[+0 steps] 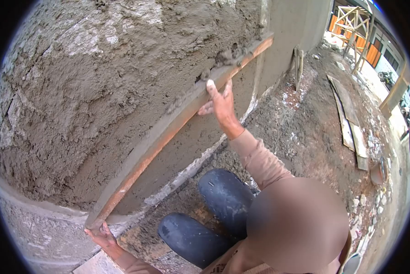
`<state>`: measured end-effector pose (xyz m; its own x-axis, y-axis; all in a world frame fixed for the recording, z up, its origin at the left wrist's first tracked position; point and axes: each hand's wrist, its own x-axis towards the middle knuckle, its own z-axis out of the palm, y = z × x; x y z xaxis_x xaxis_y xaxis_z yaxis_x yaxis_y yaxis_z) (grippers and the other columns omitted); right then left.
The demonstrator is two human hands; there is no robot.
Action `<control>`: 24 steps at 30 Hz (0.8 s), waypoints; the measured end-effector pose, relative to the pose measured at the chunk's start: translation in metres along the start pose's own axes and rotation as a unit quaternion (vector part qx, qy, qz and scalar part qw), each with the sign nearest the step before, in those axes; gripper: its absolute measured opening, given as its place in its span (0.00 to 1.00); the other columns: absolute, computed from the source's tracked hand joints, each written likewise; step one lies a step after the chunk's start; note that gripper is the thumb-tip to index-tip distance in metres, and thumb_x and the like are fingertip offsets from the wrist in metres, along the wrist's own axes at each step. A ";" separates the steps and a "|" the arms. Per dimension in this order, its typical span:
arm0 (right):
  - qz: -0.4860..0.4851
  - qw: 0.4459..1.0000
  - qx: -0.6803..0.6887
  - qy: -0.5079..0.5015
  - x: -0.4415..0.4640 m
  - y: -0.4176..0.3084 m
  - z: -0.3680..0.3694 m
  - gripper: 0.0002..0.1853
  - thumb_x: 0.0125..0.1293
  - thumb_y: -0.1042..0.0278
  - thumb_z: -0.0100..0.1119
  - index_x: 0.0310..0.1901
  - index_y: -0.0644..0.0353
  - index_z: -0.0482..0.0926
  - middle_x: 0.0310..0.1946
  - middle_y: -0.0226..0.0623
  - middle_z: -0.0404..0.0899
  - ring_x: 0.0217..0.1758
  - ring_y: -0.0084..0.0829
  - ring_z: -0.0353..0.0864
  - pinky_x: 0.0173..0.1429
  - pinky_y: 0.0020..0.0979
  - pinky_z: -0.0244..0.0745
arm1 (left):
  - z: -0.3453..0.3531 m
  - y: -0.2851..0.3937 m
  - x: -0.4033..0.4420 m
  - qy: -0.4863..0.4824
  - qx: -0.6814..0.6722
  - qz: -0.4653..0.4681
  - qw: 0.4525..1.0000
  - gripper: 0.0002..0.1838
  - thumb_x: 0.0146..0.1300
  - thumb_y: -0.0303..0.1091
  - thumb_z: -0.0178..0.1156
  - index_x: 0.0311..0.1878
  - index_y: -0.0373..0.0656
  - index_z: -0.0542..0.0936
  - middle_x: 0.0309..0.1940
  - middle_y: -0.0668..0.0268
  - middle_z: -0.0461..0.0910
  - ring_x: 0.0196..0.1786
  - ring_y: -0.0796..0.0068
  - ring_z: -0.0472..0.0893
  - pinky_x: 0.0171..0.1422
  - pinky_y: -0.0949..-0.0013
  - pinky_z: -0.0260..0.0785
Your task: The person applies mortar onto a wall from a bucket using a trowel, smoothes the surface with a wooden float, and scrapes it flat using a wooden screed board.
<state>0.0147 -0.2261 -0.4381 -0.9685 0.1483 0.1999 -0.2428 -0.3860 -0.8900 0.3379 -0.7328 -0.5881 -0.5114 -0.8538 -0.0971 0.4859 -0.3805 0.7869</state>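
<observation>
A long wooden screed board (145, 157) lies slantwise against the wet mortar wall (90, 105), with grey mortar smeared over its upper face and heaped along its top edge. At the board's lower left end, my left hand (105, 238) is closed around the tip. My right hand (222, 104) grips the lower edge past the middle, thumb on the face and fingers partly hidden underneath. Above the board the mortar is rough; below it the surface looks smoother.
My bent knees (225, 196) in dark trousers are close below the wall. Planks (349, 118) lie on the rubble-strewn ground to the right, near a bucket (378, 172). A bamboo frame (351, 23) stands farther back. A blurred round patch covers the lower right.
</observation>
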 end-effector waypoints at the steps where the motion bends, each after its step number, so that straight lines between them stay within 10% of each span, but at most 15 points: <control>1: -0.004 1.000 0.014 -0.005 -0.010 0.020 -0.003 0.50 0.71 0.61 0.56 0.75 0.55 0.24 0.58 0.69 0.69 0.20 0.38 0.82 0.22 0.35 0.85 | -0.020 -0.008 0.007 0.015 -0.012 -0.012 1.000 0.40 0.69 0.63 0.52 0.71 0.41 0.61 0.69 0.58 0.65 0.68 0.63 0.68 0.69 0.60 0.67; 7: -0.093 0.994 0.040 -0.039 0.000 0.001 0.009 0.49 0.71 0.60 0.57 0.76 0.54 0.27 0.53 0.64 0.74 0.18 0.35 0.81 0.20 0.33 0.83 | 0.001 -0.013 -0.015 0.029 0.011 0.042 0.999 0.42 0.67 0.65 0.52 0.72 0.42 0.61 0.70 0.59 0.64 0.69 0.64 0.67 0.70 0.64 0.65; 15: -0.135 0.989 -0.042 -0.039 0.060 -0.095 0.014 0.33 0.67 0.51 0.63 0.57 0.69 0.58 0.43 0.58 0.74 0.21 0.39 0.83 0.22 0.32 0.84 | 0.086 0.010 -0.036 -0.024 0.006 0.073 0.997 0.45 0.68 0.63 0.51 0.73 0.34 0.55 0.70 0.53 0.61 0.72 0.61 0.64 0.77 0.60 0.59; 24: -0.034 0.995 -0.096 -0.007 0.009 -0.014 0.027 0.48 0.67 0.48 0.63 0.68 0.76 0.44 0.40 0.54 0.73 0.25 0.39 0.82 0.28 0.33 0.85 | -0.010 -0.005 0.011 0.000 -0.024 0.060 0.998 0.34 0.73 0.53 0.52 0.70 0.36 0.60 0.61 0.48 0.71 0.59 0.55 0.76 0.58 0.61 0.78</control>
<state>0.0084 -0.2443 -0.4122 -0.9514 0.1546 0.2664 -0.2937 -0.1948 -0.9358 0.3364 -0.7441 -0.5994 -0.4472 -0.8944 -0.0032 0.5778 -0.2916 0.7623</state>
